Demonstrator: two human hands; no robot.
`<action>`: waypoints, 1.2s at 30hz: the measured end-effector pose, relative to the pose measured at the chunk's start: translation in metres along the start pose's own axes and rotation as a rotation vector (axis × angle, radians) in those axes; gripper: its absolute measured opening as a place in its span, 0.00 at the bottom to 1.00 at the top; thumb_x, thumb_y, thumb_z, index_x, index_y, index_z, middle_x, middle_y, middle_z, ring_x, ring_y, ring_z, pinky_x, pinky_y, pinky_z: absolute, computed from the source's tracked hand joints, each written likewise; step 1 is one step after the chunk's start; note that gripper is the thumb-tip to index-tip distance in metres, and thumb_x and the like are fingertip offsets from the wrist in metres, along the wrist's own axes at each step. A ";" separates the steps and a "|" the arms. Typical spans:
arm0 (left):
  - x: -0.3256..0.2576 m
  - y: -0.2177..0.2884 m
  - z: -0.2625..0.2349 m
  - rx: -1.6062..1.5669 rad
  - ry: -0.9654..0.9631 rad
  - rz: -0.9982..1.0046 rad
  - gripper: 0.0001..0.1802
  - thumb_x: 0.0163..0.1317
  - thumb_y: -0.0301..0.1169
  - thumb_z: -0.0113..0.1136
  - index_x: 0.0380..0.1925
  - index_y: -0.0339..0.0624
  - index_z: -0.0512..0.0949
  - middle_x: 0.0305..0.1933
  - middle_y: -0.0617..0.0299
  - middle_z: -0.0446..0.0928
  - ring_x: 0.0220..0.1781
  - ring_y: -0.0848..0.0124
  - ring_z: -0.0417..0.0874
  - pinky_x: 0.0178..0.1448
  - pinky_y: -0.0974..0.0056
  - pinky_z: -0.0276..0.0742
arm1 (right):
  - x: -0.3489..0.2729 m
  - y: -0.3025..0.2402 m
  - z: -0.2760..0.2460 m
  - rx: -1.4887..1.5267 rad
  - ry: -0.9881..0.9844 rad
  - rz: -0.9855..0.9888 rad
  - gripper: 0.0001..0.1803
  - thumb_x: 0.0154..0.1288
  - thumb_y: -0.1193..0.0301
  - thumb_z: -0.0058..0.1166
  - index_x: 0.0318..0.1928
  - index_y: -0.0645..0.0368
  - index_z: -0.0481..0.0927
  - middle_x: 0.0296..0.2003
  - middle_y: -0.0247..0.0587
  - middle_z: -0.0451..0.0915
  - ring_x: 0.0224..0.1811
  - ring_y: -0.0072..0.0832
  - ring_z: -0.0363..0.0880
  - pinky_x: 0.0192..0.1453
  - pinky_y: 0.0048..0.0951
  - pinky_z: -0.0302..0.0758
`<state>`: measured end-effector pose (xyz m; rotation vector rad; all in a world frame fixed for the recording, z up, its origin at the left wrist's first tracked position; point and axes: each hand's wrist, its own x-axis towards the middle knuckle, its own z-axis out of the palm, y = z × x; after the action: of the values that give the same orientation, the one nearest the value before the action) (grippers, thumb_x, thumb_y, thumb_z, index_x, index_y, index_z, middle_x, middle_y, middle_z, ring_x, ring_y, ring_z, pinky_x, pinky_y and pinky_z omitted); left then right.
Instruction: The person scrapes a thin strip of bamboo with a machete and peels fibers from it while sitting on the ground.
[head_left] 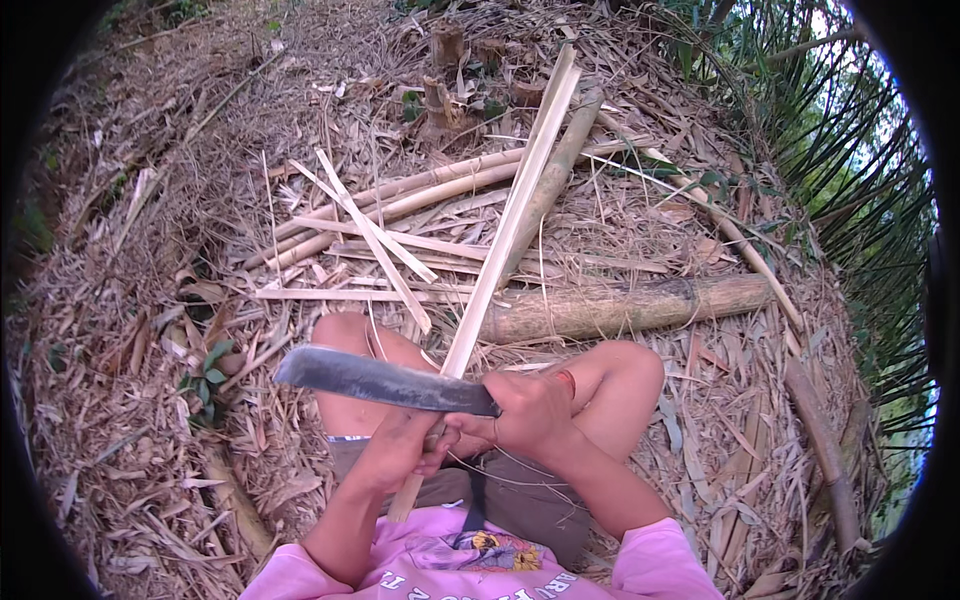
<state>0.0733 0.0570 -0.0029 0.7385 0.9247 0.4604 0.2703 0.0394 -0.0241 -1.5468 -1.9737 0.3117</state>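
Note:
A machete (380, 384) with a broad dark blade lies crosswise over my lap, its tip pointing left. My right hand (530, 412) is wrapped round its handle, which the fingers hide. Under the blade runs a long pale split bamboo strip (497, 255); its far end rests up by a bamboo pole and its near end reaches my shirt. My left hand (402, 448) is closed round the strip just below the blade, close against my right hand. The blade crosses the strip; whether its edge has bitten in cannot be seen.
A thick bamboo log (630, 308) lies across the ground beyond my knees, with a bamboo pole (560, 165) leaning away from it. Loose split strips (375, 235) are scattered to the left. Cut stumps (447, 100) stand farther off. A long branch (740, 240) lies to the right.

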 end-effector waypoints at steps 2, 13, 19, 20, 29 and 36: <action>-0.003 -0.007 0.001 0.033 -0.013 0.009 0.14 0.76 0.39 0.42 0.36 0.43 0.70 0.22 0.68 0.65 0.15 0.81 0.58 0.16 0.73 0.51 | -0.004 -0.002 -0.001 0.014 0.059 -0.083 0.33 0.57 0.35 0.56 0.23 0.56 0.78 0.18 0.41 0.80 0.19 0.35 0.81 0.22 0.34 0.75; -0.025 -0.024 0.000 0.132 -0.023 0.059 0.15 0.76 0.36 0.41 0.33 0.41 0.71 0.20 0.70 0.66 0.16 0.81 0.63 0.18 0.71 0.57 | 0.000 -0.017 -0.017 -0.161 -0.126 -0.137 0.38 0.54 0.33 0.56 0.15 0.57 0.69 0.12 0.38 0.71 0.13 0.35 0.74 0.18 0.37 0.66; -0.027 -0.029 -0.003 0.373 0.082 0.174 0.19 0.76 0.37 0.43 0.26 0.40 0.71 0.19 0.67 0.69 0.16 0.79 0.68 0.19 0.70 0.61 | 0.006 -0.007 -0.009 -0.130 -0.173 -0.205 0.36 0.53 0.30 0.53 0.17 0.53 0.76 0.15 0.36 0.77 0.14 0.33 0.78 0.22 0.45 0.69; -0.027 -0.029 -0.002 0.369 0.097 0.209 0.20 0.76 0.37 0.43 0.25 0.39 0.71 0.18 0.67 0.69 0.15 0.79 0.68 0.18 0.70 0.60 | 0.007 -0.005 -0.009 -0.131 -0.155 -0.228 0.36 0.53 0.30 0.53 0.17 0.53 0.76 0.15 0.36 0.77 0.14 0.32 0.78 0.22 0.45 0.69; -0.046 -0.031 -0.012 0.009 -0.032 -0.042 0.14 0.77 0.40 0.42 0.35 0.43 0.68 0.18 0.71 0.64 0.12 0.82 0.61 0.15 0.73 0.56 | 0.034 0.059 -0.043 -0.189 -0.097 0.375 0.25 0.68 0.52 0.52 0.24 0.62 0.78 0.18 0.48 0.76 0.20 0.44 0.76 0.29 0.43 0.71; -0.023 -0.026 0.000 0.186 0.046 0.121 0.17 0.77 0.40 0.43 0.33 0.40 0.71 0.20 0.67 0.68 0.18 0.79 0.67 0.22 0.71 0.63 | -0.007 -0.010 -0.005 -0.136 -0.156 -0.050 0.36 0.54 0.33 0.56 0.15 0.55 0.72 0.13 0.41 0.74 0.14 0.38 0.76 0.19 0.41 0.69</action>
<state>0.0620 0.0246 -0.0093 0.9599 0.9782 0.5035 0.2664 0.0294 -0.0174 -1.5963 -2.1911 0.2905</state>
